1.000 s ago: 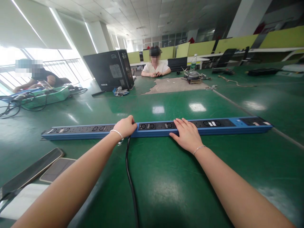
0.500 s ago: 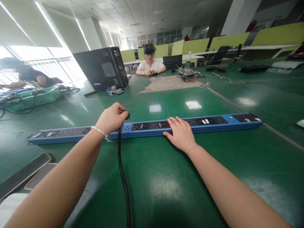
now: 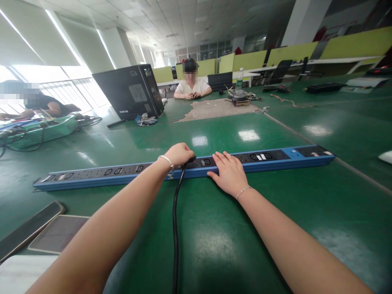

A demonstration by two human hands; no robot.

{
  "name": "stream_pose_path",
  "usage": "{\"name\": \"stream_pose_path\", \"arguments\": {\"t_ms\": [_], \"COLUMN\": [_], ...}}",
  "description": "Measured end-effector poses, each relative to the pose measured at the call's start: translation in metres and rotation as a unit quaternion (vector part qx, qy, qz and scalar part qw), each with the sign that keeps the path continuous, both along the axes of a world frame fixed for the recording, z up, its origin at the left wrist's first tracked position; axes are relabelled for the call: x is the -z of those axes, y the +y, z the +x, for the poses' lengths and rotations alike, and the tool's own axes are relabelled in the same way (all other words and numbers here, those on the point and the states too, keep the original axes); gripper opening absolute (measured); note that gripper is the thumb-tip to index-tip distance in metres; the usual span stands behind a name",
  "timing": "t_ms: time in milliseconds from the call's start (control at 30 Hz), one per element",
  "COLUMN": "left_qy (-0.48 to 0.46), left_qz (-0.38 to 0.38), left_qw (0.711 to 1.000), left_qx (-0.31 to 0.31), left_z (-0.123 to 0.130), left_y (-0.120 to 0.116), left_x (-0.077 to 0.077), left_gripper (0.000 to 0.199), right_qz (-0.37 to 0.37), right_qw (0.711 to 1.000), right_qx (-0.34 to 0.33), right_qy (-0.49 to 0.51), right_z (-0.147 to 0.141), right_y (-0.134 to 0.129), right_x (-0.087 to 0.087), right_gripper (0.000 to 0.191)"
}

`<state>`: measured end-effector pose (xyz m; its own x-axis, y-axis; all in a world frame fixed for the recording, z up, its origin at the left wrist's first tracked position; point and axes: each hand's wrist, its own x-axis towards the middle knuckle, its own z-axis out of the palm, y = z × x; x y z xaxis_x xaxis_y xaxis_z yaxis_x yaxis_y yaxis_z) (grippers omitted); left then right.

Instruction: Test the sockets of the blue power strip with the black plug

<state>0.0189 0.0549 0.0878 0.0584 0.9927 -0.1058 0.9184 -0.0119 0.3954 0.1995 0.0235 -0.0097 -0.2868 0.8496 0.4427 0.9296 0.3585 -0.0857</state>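
Note:
A long blue power strip [image 3: 263, 165] with a black socket face lies across the green table. My left hand [image 3: 179, 154] is closed around a black plug [image 3: 192, 159] at the strip's middle. Whether the plug's pins sit in a socket, I cannot tell. Its thick black cable [image 3: 175, 228] runs down toward me. Flat on the strip, just right of the plug, rests my right hand [image 3: 229, 171], its fingers spread and holding nothing. Between the hands one socket [image 3: 207, 162] shows.
A black computer case [image 3: 122, 92] stands at the back left, with gloves [image 3: 146, 120] before it. Farther left is a green basket [image 3: 58, 128] of cables. Flat dark devices [image 3: 58, 232] lie at the near left. A person [image 3: 192, 85] sits opposite; another [image 3: 39, 100] is at far left.
My left hand has carried the plug rightward along the strip, closer to my right hand, and lowered it toward the sockets. The cable swung right with it. My right hand stays on the strip.

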Motion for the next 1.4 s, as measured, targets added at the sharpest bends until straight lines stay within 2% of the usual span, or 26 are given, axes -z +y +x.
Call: {"name": "stream_pose_path", "arguments": {"t_ms": [300, 500, 833, 1067, 1400], "left_qy": [0.066, 0.097, 0.102, 0.135, 0.132], "left_qz": [-0.027, -0.011, 0.027, 0.039, 0.096], "left_qw": [0.997, 0.995, 0.994, 0.990, 0.986], "left_qx": [0.022, 0.018, 0.023, 0.025, -0.012], "left_z": [0.011, 0.018, 0.016, 0.024, 0.023], "left_y": [0.013, 0.015, 0.011, 0.004, -0.012], "left_x": [0.005, 0.004, 0.011, 0.014, 0.031], "left_gripper": [0.026, 0.025, 0.032, 0.033, 0.026], "right_qz": [0.002, 0.006, 0.003, 0.007, 0.005], "right_qw": [1.000, 1.000, 1.000, 1.000, 1.000], "right_qx": [-0.002, -0.003, 0.000, -0.001, -0.001], "right_qy": [0.003, 0.001, 0.000, 0.000, 0.006], "right_z": [0.000, 0.000, -0.001, 0.000, 0.000], "right_y": [0.000, 0.000, 0.000, -0.001, -0.002], "right_x": [0.000, 0.000, 0.000, -0.001, -0.001], "right_gripper": [0.058, 0.058, 0.059, 0.058, 0.059]}}
